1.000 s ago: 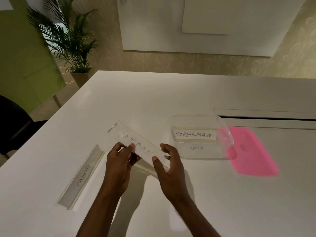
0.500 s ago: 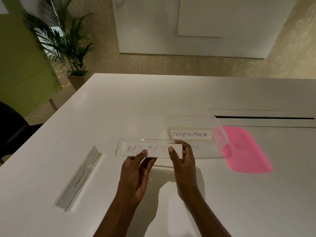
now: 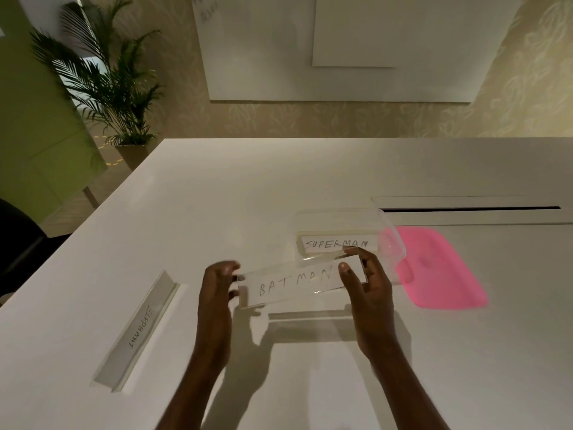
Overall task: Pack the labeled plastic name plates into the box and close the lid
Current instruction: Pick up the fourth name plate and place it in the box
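Observation:
A clear plastic name plate marked BATMAN point(image 3: 294, 283) is held above the table, in front of the box. My left hand point(image 3: 217, 293) grips its left end and my right hand point(image 3: 369, 283) pinches its right end, which reaches the front rim of the clear box point(image 3: 393, 240). Inside the box stands a plate marked SUPERMAN point(image 3: 336, 243). A third plate marked ELEPHANT point(image 3: 139, 327) lies flat on the white table point(image 3: 217, 197) to the left. The pink lid point(image 3: 440, 271) lies on the table right of the box.
A long cable slot point(image 3: 471, 208) runs across the table behind the box and lid. A dark chair point(image 3: 18, 243) stands at the table's left edge. A potted palm point(image 3: 114, 88) and a green panel are on the floor beyond the table's left corner.
Both hands lifted the BATMAN plate, turned it from slanted to nearly level and carried it right toward the box. My left hand shifted to the plate's left end.

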`<state>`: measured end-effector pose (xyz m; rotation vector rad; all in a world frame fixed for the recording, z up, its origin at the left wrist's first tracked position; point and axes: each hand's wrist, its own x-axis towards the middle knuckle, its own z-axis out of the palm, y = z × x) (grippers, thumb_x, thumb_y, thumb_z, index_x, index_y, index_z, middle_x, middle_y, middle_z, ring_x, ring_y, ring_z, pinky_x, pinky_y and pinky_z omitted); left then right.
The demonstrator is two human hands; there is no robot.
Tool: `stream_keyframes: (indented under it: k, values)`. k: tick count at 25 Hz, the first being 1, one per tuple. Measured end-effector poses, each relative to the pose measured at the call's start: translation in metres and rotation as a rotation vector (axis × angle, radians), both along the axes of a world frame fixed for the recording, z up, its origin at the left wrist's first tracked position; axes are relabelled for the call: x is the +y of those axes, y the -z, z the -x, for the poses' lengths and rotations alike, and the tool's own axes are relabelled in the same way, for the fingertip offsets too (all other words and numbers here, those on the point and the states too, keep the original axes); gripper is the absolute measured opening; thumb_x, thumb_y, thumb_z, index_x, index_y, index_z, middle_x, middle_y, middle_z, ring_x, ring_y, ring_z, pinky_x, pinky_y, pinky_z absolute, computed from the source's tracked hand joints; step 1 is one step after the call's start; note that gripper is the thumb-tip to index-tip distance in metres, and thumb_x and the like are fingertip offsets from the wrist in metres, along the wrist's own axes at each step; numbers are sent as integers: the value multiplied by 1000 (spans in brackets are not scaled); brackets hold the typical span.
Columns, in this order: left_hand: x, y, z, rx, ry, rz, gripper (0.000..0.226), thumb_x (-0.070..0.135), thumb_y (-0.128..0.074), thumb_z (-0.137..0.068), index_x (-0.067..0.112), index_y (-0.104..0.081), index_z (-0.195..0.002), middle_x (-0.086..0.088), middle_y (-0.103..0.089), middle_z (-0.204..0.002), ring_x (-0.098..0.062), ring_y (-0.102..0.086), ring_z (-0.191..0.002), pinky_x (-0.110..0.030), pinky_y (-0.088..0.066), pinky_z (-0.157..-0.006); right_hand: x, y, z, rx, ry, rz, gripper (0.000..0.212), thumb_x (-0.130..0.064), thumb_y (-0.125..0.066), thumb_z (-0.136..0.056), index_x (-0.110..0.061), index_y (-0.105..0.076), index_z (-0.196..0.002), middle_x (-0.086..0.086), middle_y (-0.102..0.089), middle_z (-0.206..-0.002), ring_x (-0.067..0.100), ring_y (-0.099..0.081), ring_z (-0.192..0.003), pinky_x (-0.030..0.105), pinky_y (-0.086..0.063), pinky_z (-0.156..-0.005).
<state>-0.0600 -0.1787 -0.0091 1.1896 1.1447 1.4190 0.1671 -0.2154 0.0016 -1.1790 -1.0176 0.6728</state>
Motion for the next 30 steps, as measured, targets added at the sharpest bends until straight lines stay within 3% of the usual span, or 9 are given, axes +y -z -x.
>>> stream_keyframes:
  k: [2, 5, 9, 11, 13, 16, 19, 24, 30]
  values:
    - [16, -18, 8, 268, 262, -53, 50, 63, -45, -92, 24, -66, -117, 10, -69, -120, -13, -68, -111, -34, -53, -90, -2, -1, -5, -10, -17, -7, 26, -30, -65, -92, -28, -66, -118, -3, -70, -121, 24, -65, -121, 61, -52, -99]
    - [30, -46, 11, 427, 607, 6, 42, 52, -65, -88, 28, -67, -122, 10, -71, -125, -11, -67, -117, -35, -52, -98, 0, 2, -11, 23, -14, -25, 31, -34, -65, -92, -24, -65, -122, 3, -70, -125, 27, -65, -121, 60, -53, -98]
    - [37, -61, 3, 601, 766, 24, 51, 26, -91, -73, 30, -71, -120, 12, -75, -115, -9, -70, -110, -28, -58, -87, 0, 2, -24, 27, -26, -15, 30, -33, -63, -94, -22, -64, -122, 4, -70, -123, 15, -71, -99, 42, -59, -80]
    - [44, -67, -1, 629, 749, -11, 49, 25, -92, -72, 30, -73, -117, 15, -76, -110, -7, -71, -104, -23, -57, -80, 1, 0, -37, -112, -32, -14, 32, -31, -65, -92, -19, -63, -121, -6, -68, -124, 14, -65, -117, 48, -54, -99]
    - [54, -76, -5, 677, 728, -63, 50, 27, -93, -71, 32, -74, -117, 21, -75, -110, -1, -70, -102, -18, -55, -74, 4, -10, -57, -276, -54, -23, 45, -32, -74, -88, -19, -59, -128, -12, -64, -129, 10, -59, -128, 38, -48, -109]
    - [70, -95, -18, 795, 643, -208, 53, 35, -94, -67, 33, -75, -117, 26, -73, -104, 11, -65, -100, -10, -51, -69, 18, -41, -92, -692, -146, 46, 68, -44, -83, -82, -31, -51, -141, -22, -56, -142, 0, -52, -133, 17, -40, -108]
    - [87, -116, -40, 824, 603, -328, 53, 33, -93, -69, 29, -74, -119, 25, -70, -106, 14, -63, -100, -9, -50, -69, 45, -68, -113, -937, -219, 102, 58, -49, -79, -83, -36, -57, -135, -29, -58, -132, -13, -52, -120, 6, -38, -96]
    - [120, -116, -78, 880, 528, -400, 50, 33, -92, -71, 25, -70, -114, 12, -71, -106, -4, -66, -97, -5, -47, -67, 98, -56, -137, -888, -206, 112, 45, -39, -81, -84, -24, -65, -123, -25, -62, -113, -9, -58, -107, 14, -44, -86]
    - [139, -77, -110, 942, 550, -297, 44, 38, -93, -66, 22, -65, -96, 8, -69, -89, -8, -64, -75, -12, -44, -55, 120, -20, -161, -880, -376, 352, 32, -32, -86, -80, -25, -68, -105, -8, -72, -102, 13, -67, -96, 40, -56, -85]
